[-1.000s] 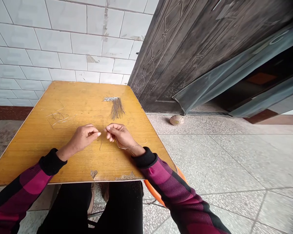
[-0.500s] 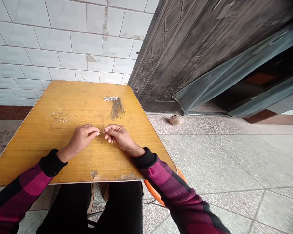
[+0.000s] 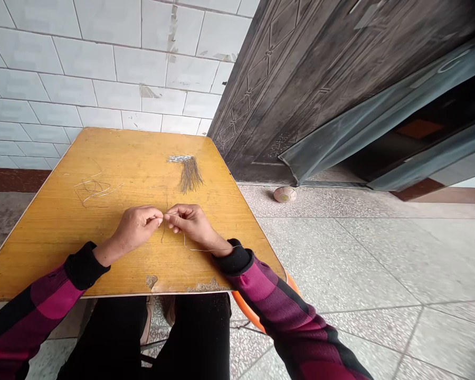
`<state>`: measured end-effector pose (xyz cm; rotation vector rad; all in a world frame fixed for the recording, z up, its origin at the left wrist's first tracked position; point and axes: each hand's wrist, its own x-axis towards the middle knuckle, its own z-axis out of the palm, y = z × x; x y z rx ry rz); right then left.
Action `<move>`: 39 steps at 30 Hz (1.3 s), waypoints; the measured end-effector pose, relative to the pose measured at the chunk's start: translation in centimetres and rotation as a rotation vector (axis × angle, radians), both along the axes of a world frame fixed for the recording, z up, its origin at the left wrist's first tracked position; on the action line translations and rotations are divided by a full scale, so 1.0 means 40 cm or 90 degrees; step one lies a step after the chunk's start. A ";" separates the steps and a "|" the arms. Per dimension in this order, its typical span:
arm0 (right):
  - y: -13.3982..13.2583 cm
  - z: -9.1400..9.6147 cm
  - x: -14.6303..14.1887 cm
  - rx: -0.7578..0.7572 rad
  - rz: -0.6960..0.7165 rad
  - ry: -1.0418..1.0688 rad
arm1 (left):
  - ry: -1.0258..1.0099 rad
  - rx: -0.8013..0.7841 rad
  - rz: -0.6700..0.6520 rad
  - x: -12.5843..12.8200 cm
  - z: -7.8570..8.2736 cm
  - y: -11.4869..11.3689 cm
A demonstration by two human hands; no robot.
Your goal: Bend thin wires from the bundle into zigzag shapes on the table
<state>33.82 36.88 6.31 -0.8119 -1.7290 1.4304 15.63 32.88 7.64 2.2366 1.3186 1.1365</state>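
Note:
My left hand (image 3: 136, 228) and my right hand (image 3: 192, 224) meet fingertip to fingertip above the table, both pinched closed. A thin pale thread-like strand (image 3: 198, 249) runs from the right fingers, loops down and passes over that wrist to the cuff. A thin dark strand (image 3: 163, 232) hangs or lies below the meeting fingertips. What lies right between the fingertips is too small to make out. Beyond the right hand rests a bundle of fine dark strands (image 3: 190, 177) with a black-and-white patterned band (image 3: 180, 158) along its top.
Several loose pale and dark strands (image 3: 97, 192) lie at the left of the yellow wooden table (image 3: 63, 248), whose front edge is chipped. Behind it stands a white tiled wall (image 3: 142, 68). A ball (image 3: 285, 194) is on the floor by the dark door (image 3: 261, 105). An orange seat (image 3: 249, 311) shows at lower right.
The fingertips of both hands have come closer together, and my left fingers are more curled. The pale strand now reaches farther right, over my right cuff.

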 end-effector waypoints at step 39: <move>0.019 0.024 0.037 0.046 0.039 -0.035 | 0.008 -0.063 -0.029 -0.020 0.029 0.000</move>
